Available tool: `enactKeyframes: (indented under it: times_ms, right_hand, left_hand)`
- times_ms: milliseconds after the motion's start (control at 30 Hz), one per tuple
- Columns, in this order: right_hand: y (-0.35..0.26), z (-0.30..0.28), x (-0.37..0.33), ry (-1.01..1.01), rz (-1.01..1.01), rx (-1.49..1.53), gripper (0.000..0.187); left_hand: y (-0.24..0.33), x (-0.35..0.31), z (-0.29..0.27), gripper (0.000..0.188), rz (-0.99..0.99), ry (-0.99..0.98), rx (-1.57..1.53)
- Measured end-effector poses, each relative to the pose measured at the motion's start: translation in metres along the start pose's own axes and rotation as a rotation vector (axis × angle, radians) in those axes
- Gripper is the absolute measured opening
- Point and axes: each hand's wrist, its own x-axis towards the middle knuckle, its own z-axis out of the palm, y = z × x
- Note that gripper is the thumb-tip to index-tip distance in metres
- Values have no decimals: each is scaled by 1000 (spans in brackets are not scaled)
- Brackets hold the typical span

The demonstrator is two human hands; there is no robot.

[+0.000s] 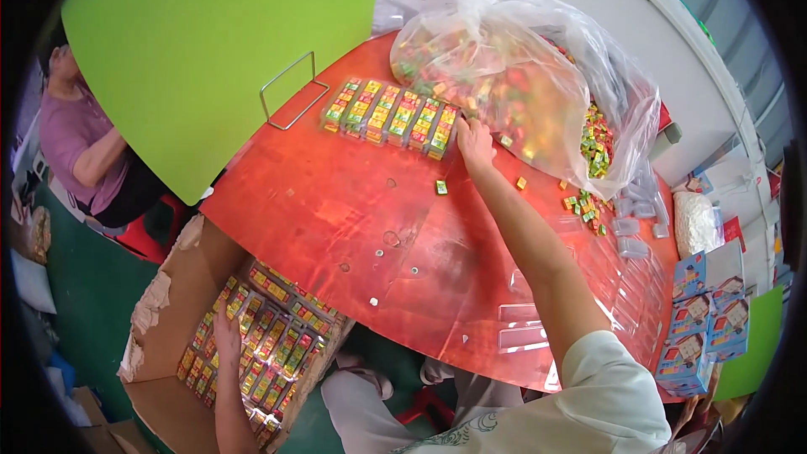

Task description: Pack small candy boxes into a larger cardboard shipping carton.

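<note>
On the red table stands a row of clear plastic packs (388,116), filled with small yellow, red and green boxes. At the row's right end my right hand (477,143) has its fingers bent against the last pack; the fingertips are partly hidden. Down at the left, my left hand (226,332) reaches into an open cardboard box (168,311) layered with similar packs. Its fingers are closed at the end of one pack (239,298) near the box's far side. A single small green box (441,187) lies in front of the row.
A large clear bag (521,76) of loose small boxes sits at the back, some spilled beside it. Empty clear trays (521,336) lie at right, near stacked blue cartons (685,319). A wire handle (290,92) stands by a green panel (227,50). Another person (80,134) sits at left.
</note>
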Motion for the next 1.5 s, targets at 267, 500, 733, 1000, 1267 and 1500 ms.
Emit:
enactKeyframes:
  times_ms: [267, 500, 733, 1000, 1267, 1500]
  right_hand:
    - [-22, 20, 36, -57, 142, -143, 62]
    - [-13, 19, 29, -39, 78, -194, 58]
    - [-9, 18, -18, 42, -56, -230, 53]
    - [-14, 4, -77, 47, -144, -203, 49]
    - [-28, 0, -143, -56, -348, -189, 46]
    - [-44, -4, -184, -118, -486, -114, 46]
  left_hand:
    - [107, -63, -37, 48, -133, 23, -330]
    - [226, -97, -49, 45, -206, -5, -609]
    - [319, -84, -19, 42, 212, -40, -594]
    - [397, -9, 43, 48, 322, -102, -649]
    - [392, -7, 57, 55, -11, -168, -894]
    - [348, -67, 25, 57, -116, 355, -581]
